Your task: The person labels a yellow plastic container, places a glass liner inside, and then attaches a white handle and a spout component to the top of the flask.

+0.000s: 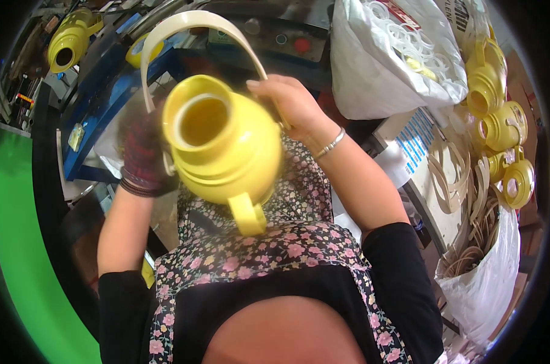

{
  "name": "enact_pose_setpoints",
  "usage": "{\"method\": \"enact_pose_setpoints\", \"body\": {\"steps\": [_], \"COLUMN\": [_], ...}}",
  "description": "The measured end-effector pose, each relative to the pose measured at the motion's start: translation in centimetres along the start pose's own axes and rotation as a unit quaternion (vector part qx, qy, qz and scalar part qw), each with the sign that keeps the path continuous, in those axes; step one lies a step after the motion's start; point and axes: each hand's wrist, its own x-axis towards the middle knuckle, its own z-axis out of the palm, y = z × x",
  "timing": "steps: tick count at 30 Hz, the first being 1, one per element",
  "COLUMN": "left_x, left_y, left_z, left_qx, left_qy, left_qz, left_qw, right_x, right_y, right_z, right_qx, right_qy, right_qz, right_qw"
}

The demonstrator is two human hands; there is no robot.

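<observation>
Both hands hold a yellow plastic jug (226, 145) by its sides. The gloved left hand (142, 155) grips one end of the cream curved plastic handle (190, 23); the bare right hand (293, 103) closes its fingers on the other.

A large white plastic bag (378, 73) sits far right of centre, bulging, its open mouth showing white rings; a red-and-white printed patch (406, 13) lies at its top edge. Just right of it, near the far rim, stands a second white sack (463, 18) with dark print. Below the first bag a white sheet with blue printed rows (415, 136) lies tilted. At the near right, another white plastic bag (487, 285) holds cream-coloured strips.
</observation>
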Motion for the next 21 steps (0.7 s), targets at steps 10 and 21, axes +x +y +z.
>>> {"method": "enact_pose_setpoints", "body": {"steps": [10,21], "left_x": [2.1,1.7], "left_y": [-2.6,-2.3], "left_z": [-0.4,0.5], "left_qx": [-0.016,0.637], "left_qy": [0.107,0.162], "left_qz": [0.057,0.433], "left_qw": [0.993,0.617], "right_x": [-2.2,-1.3], "right_y": [0.7,1.6], "right_z": [1.0,1.1], "right_qx": [0.225,0.118], "right_qy": [0.025,-0.059], "right_qz": [0.085,-0.133], "right_qw": [0.970,0.982]}}
